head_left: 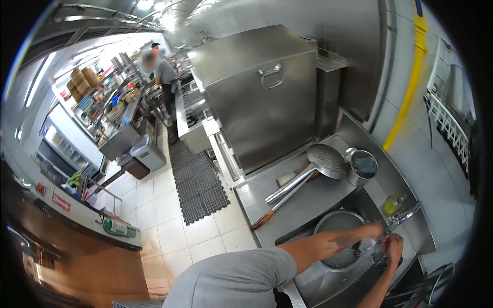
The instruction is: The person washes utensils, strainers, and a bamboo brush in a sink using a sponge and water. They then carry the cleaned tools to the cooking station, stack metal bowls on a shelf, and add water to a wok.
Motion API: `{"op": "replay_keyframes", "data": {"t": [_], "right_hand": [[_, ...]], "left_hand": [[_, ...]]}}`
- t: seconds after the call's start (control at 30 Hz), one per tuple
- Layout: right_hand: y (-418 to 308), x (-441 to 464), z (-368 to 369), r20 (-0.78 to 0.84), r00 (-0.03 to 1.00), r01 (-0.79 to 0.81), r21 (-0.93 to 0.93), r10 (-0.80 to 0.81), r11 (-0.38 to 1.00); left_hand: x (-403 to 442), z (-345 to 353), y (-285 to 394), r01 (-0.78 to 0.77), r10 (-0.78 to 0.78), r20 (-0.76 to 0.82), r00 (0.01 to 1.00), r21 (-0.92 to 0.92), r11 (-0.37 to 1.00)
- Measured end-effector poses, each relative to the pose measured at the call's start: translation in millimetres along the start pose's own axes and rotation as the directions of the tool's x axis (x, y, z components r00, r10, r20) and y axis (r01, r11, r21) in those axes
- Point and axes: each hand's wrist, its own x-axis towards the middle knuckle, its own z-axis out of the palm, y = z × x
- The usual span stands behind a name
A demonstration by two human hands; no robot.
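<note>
My left hand [372,231] is in front of the faucet [406,214], smeared by motion, so its fingers are unclear. Close beside it, my right hand [394,247] has its fingers curled near the spout; what they hold, if anything, cannot be made out. Water splashes [367,249] between and below both hands. Under my left forearm, a round metal pot [328,224] with cloudy liquid stands in the steel sink [318,282]. A bottle of yellow-green liquid [393,204] sits behind the faucet.
On the steel drainboard [251,197] lie a perforated skimmer [326,160] and long-handled utensils [287,197], beside a metal container [363,167]. A large steel cabinet [262,113] stands beyond. A white rack [447,118] hangs on the wall. Another person [165,74] stands farther back near a black floor mat [195,179].
</note>
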Motion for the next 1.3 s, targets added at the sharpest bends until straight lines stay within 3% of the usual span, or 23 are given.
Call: {"op": "replay_keyframes", "data": {"t": [0.03,0.07,0.13,0.2,0.27,0.3,0.33,0.43,0.53,0.6,0.7,0.73,0.77,0.8,0.87,0.9,1.0,1.07,1.1,1.17,1.2,1.27,1.3], "right_hand": [[13,2,-17,-0.051,0.990,0.126,-0.130,-0.133,0.984],[25,6,-31,-0.068,0.959,0.247,-0.265,-0.274,0.932],[57,7,-50,-0.148,0.966,0.172,-0.250,-0.213,0.953],[77,3,-47,-0.230,0.961,0.099,-0.223,-0.151,0.970],[95,-8,-40,-0.247,0.969,-0.031,-0.112,0.002,0.993],[88,-24,-30,-0.130,0.988,-0.068,0.087,0.079,0.994],[94,-38,-22,-0.130,0.987,-0.081,0.076,0.090,0.994],[98,-53,20,-0.031,0.942,0.332,-0.066,-0.335,0.941],[113,-56,52,-0.057,0.911,0.413,0.121,-0.409,0.902],[116,-60,65,-0.062,0.940,0.341,0.219,-0.336,0.914],[144,-66,77,-0.019,0.998,0.062,0.561,-0.062,0.826],[115,-93,97,-0.146,0.988,0.012,0.384,0.048,0.923],[108,-109,106,-0.107,0.993,-0.043,0.074,0.050,0.996],[137,-104,113,-0.039,0.995,0.099,0.057,-0.097,0.993],[90,-132,145,0.021,0.996,0.085,0.102,-0.087,0.991],[76,-140,160,0.004,0.996,0.083,0.098,-0.084,0.992],[31,-156,203,0.106,0.955,0.287,-0.097,-0.277,0.953],[4,-171,233,0.271,0.906,0.424,-0.603,-0.326,0.676],[1,-174,245,0.272,0.905,0.426,-0.602,-0.328,0.675],[-1,-171,283,0.431,0.756,0.622,-0.707,-0.493,0.336],[0,-167,299,0.469,0.723,0.662,-0.681,-0.507,0.313],[12,-133,320,0.572,0.740,0.640,-0.761,-0.354,0.107],[26,-116,331,0.568,0.722,0.620,-0.785,-0.395,0.006]], "left_hand": [[11,15,-3,-0.336,0.330,0.097,0.939,0.464,0.820],[12,10,9,-0.333,0.327,0.095,0.940,0.460,0.823],[3,-37,56,-0.237,0.220,0.092,0.971,0.253,0.938],[-7,-55,68,0.045,-0.045,0.034,0.998,-0.009,0.999],[-15,-56,72,0.167,-0.193,-0.037,0.981,-0.359,0.918],[-15,-61,77,0.206,-0.236,-0.013,0.972,-0.446,0.871],[-21,-64,80,0.241,-0.267,0.021,0.964,-0.504,0.830],[-40,-94,85,0.312,-0.318,0.097,0.943,-0.583,0.750],[-73,-134,98,0.376,-0.365,0.144,0.920,-0.592,0.712],[-106,-165,108,0.419,-0.420,0.126,0.899,-0.527,0.739],[-148,-162,73,0.235,-0.330,-0.418,0.846,-0.264,0.936],[-178,-224,79,0.336,-0.347,-0.049,0.937,-0.154,0.929],[-205,-221,65,0.281,-0.271,-0.356,0.894,-0.026,0.959],[-241,-256,63,0.267,-0.277,-0.403,0.872,-0.082,0.960],[-312,-293,41,0.363,-0.179,-0.557,0.811,0.239,0.901],[-351,-290,-2,0.291,0.060,-0.675,0.736,0.395,0.871],[-440,-311,-24,0.697,-0.324,-0.707,0.628,0.328,0.637],[-457,-301,-53,0.693,-0.421,-0.641,0.642,0.249,0.677],[-463,-296,-61,0.689,-0.507,-0.559,0.656,0.170,0.704],[-447,-302,-72,0.683,-0.492,-0.581,0.648,0.158,0.713],[-441,-309,-79,0.681,-0.478,-0.612,0.630,0.139,0.719],[-435,-318,-88,0.703,-0.455,-0.579,0.677,0.324,0.634],[-431,-310,-116,0.705,-0.489,-0.583,0.650,0.222,0.673]]}}
